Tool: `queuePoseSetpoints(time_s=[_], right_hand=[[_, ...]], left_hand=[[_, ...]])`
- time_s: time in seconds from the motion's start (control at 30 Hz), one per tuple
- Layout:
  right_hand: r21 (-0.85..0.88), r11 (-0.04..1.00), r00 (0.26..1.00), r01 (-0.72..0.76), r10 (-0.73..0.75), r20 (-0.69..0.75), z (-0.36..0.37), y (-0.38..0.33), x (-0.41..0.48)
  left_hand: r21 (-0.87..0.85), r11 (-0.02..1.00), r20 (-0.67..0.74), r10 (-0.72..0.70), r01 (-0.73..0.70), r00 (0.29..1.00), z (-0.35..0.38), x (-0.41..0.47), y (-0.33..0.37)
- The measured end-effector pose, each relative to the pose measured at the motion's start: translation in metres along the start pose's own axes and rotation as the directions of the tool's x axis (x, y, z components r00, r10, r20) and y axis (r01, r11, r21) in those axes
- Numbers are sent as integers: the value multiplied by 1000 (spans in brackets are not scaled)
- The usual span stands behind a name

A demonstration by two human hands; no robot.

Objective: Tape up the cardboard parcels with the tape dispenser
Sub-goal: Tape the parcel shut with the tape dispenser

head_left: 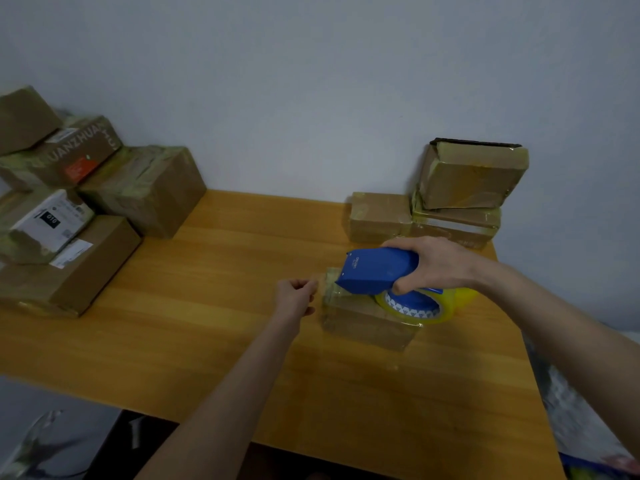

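Note:
A small cardboard parcel [363, 322] lies on the wooden table [214, 306], right of centre. My right hand [433, 263] grips the handle of a blue tape dispenser [374, 270] held over the parcel's top, its yellowish clear tape roll [412, 308] resting near the parcel's right end. My left hand [298, 294] is just left of the parcel with fingers curled, pinching the end of a clear tape strip [327, 280] that runs to the dispenser's mouth.
A pile of taped cardboard parcels [104, 202] fills the table's left side. Three more taped parcels [450, 202] are stacked against the wall at the back right. The table's near edge runs along the bottom, with dark clutter below.

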State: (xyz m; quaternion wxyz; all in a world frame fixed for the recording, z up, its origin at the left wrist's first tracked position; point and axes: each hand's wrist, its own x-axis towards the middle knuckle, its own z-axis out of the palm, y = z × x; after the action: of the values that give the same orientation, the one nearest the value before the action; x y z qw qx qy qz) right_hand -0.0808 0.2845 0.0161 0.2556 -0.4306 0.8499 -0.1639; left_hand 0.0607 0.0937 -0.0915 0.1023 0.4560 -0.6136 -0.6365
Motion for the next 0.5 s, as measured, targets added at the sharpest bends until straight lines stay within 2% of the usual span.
queuePoseSetpoints(time_s=[0.3,0.5], right_hand=[[46,999,999,-4,3,32,-1,-2,3],[210,978,1000,3,-2,-2,-11,-12,2]], left_hand=[[-46,998,41,-36,38,999,0,5,1],[29,1000,26,4,-5,1000,5,7,4]])
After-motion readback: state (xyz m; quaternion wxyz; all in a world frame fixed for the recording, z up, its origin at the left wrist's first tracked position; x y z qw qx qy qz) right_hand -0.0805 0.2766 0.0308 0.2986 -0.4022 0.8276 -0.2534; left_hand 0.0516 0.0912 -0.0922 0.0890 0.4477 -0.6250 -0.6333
